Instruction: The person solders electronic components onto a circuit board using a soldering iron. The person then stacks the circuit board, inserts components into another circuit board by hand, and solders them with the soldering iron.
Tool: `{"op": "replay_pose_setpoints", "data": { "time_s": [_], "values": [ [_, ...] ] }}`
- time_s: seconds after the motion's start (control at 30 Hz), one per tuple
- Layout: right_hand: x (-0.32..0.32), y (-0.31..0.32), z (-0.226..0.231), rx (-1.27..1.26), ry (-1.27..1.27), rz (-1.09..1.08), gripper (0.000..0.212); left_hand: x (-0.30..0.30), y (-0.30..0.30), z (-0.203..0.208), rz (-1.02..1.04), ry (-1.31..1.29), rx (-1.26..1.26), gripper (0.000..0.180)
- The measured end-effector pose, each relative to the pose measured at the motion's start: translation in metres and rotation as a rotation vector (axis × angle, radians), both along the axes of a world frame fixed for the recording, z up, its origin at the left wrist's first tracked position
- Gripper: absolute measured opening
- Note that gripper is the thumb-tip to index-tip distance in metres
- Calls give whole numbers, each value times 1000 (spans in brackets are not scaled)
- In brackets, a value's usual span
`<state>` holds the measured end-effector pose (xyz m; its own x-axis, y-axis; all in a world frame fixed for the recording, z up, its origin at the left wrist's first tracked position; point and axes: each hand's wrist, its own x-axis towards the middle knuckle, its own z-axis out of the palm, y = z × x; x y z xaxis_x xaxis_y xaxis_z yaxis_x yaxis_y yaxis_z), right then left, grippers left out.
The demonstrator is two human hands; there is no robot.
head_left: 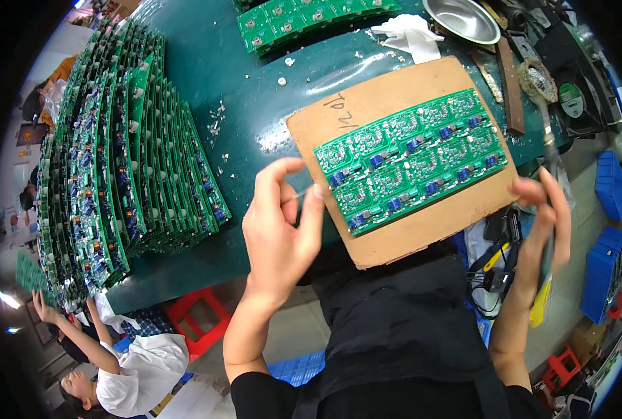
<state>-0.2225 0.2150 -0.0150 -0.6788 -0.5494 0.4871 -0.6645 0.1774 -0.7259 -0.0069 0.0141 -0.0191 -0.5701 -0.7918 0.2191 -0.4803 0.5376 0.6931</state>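
Observation:
A green circuit board panel point(412, 160) with blue parts lies on a brown cardboard sheet point(395, 244) at the table's near edge. At the sheet's left edge is my left hand point(279, 227), its fingers curled and the thumb close to the forefinger. Something thin and pale seems to be pinched there, too small to name. On the other side, my right hand point(545, 227) is closed around the handle of a long brush point(538, 80). The brush's bristles point away from me, and its yellow handle end point(540, 304) shows below the hand.
Tall rows of green circuit boards point(115, 153) stand on the left, with more boards point(311, 21) at the back. A metal bowl point(462, 19), white cloth point(410, 36) and wooden bar point(511, 87) lie back right. A co-worker point(140, 356) handles a board at left.

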Motion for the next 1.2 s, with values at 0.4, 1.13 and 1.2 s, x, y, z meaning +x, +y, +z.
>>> {"op": "replay_pose_setpoints", "data": {
  "time_s": [0.4, 1.13, 1.2],
  "values": [
    [-28, -27, -10, -457, -462, 215, 34, -13, -10, -18, -43, 339, 58, 25],
    [-49, -24, -15, -176, 301, 319, 21, 17, -14, -35, -141, 621, -89, 25],
    [-43, -30, 12, -321, 381, 348, 25, 12, -18, -31, -62, 472, -228, 26]
  ]
}}
